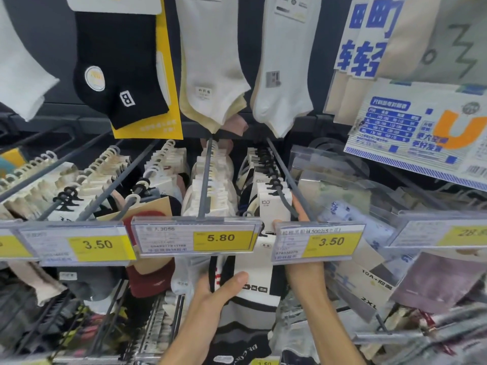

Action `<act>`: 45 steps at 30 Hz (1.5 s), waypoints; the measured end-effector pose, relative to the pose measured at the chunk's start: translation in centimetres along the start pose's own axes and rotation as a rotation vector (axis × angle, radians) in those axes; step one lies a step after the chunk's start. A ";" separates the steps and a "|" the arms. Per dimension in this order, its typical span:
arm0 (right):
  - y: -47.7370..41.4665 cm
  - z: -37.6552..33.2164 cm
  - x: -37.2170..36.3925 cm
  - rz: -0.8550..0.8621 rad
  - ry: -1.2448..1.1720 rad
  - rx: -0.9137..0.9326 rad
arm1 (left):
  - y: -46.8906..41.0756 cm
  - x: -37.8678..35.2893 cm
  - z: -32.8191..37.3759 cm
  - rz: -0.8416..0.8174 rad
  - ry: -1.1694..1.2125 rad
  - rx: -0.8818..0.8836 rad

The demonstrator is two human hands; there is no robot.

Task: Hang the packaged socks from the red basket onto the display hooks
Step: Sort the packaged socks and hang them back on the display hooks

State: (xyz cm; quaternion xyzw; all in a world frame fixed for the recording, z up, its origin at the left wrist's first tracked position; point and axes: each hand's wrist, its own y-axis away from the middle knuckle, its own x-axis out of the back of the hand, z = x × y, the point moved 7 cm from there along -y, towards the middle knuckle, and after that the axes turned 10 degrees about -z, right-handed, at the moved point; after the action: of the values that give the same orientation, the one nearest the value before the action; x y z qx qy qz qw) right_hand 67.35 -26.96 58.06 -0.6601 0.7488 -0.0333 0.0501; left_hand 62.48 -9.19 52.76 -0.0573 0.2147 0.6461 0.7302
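mid-hang: sock pack (257, 268) not on hook (283, 168) yet | L hand (214, 292) clamped on it | R hand (303, 271) at pack's 1 o'clock behind price tag (319, 242), grip can't tell | leftover packs unknown

My left hand (216, 293) grips a white-and-black sock pack (257, 272) from its left side, thumb across the card, just below the 5.80 price tag (196, 237). My right hand (305, 272) reaches up behind the right 3.50 tag (319, 242), mostly hidden, fingertips (297, 206) beside the loaded hook (284, 196).
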 end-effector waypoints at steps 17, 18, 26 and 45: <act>8.3 -0.4 0.6 0.019 0.027 0.187 | 0.4 -1.9 -1.3 -0.246 0.020 0.065; 8.4 -0.5 0.9 0.019 0.018 0.188 | 0.4 -1.9 -1.5 -0.232 0.016 0.081; 8.7 0.5 1.5 -0.148 0.083 0.150 | 0.8 -1.7 -0.7 -0.169 -0.122 -0.038; 4.7 -2.5 2.3 0.107 0.108 0.360 | 0.4 0.6 -0.8 -0.020 -0.051 0.043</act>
State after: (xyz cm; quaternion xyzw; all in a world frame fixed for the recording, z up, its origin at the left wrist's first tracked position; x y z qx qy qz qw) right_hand 62.14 -28.65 59.90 -0.5970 0.7663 -0.1995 0.1289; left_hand 61.92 -8.88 51.87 -0.0272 0.2091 0.6352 0.7430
